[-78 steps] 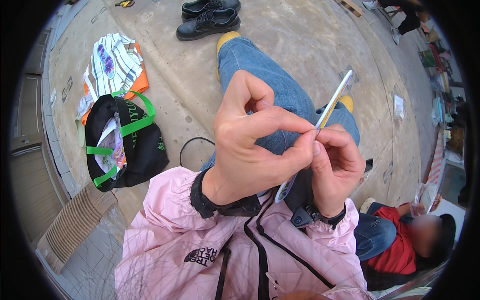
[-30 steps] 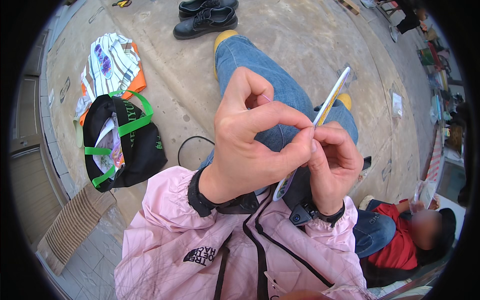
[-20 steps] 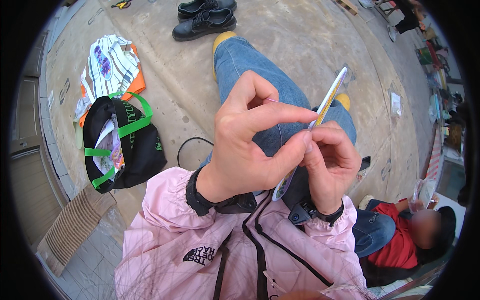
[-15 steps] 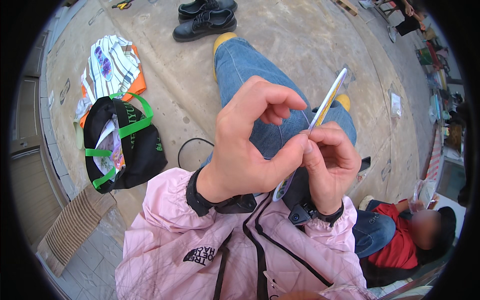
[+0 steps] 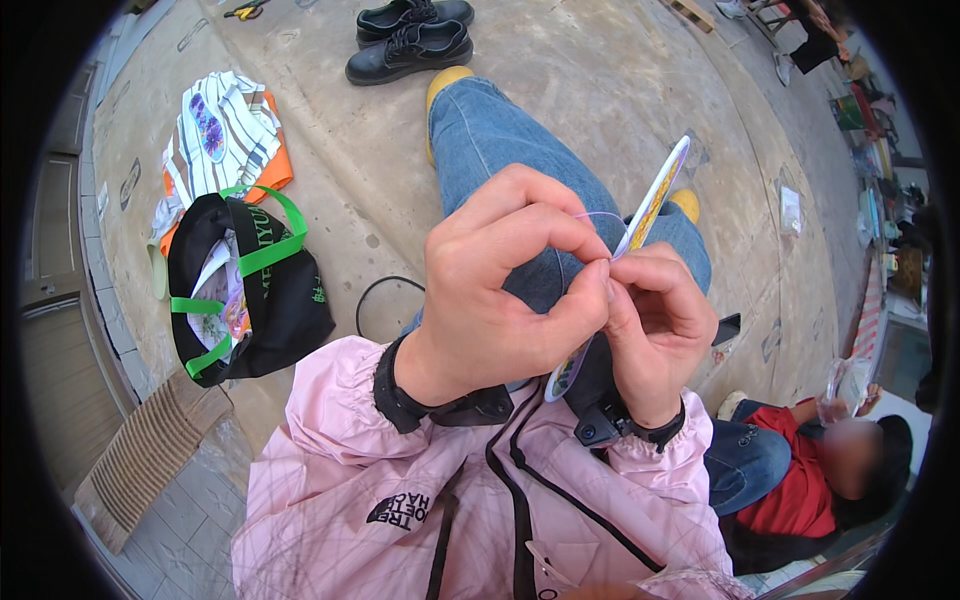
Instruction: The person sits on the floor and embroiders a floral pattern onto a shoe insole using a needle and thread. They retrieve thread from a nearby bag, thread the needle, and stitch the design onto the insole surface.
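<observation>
A thin embroidered insole (image 5: 655, 205), seen almost edge-on, has a pale purple-white rim and yellow stitching. It stands slanted above my lap, its lower end (image 5: 563, 382) showing beneath the hands. My right hand (image 5: 655, 320) grips its edge between thumb and fingers. My left hand (image 5: 505, 290) is closed in a pinch at the same edge, thumb and forefinger touching beside the right fingertips. A fine purple thread (image 5: 603, 213) loops from the left fingers to the insole. Whether a needle sits in the pinch is hidden by the fingertips.
On the floor to the left, a black bag (image 5: 290, 310) with green handles stands by a striped cloth (image 5: 245, 120) bearing a purple-flowered insole (image 5: 207, 125). Black shoes (image 5: 415, 50) lie ahead, yellow-handled scissors (image 5: 245, 11) at far left. A person in red (image 5: 785, 480) sits at right.
My left forefinger has come down onto the thumb, closing the gap between them at the insole's edge. The purple thread now bows in a loop above. The right hand has hardly moved.
</observation>
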### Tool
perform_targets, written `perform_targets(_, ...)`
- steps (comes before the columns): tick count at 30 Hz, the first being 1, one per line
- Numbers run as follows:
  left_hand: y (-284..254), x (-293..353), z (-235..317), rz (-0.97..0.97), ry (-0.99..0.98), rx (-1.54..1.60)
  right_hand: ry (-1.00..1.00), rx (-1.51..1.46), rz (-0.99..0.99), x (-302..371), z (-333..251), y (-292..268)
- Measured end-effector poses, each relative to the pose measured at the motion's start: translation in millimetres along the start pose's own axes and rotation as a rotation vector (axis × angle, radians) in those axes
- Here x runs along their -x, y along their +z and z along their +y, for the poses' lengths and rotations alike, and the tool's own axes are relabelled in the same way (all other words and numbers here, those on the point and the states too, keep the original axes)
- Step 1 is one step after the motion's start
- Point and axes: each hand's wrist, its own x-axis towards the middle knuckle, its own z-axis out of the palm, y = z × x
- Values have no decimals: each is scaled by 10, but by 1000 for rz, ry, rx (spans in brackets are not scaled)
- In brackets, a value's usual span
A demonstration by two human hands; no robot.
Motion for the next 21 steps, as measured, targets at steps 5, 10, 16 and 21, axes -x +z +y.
perform_targets(5,26,-12,-20,53,17,-4,-27,36,-5,-17,-9,7)
perform_targets(10,51,10,-52,88,26,11,-43,55,-1,-11,-3,17)
perform_targets(16,13,27,-27,12,-43,52,-46,61,2,-16,0,27)
perform_targets(21,-3,27,-70,-11,-25,74,-16,50,13,-14,-1,26)
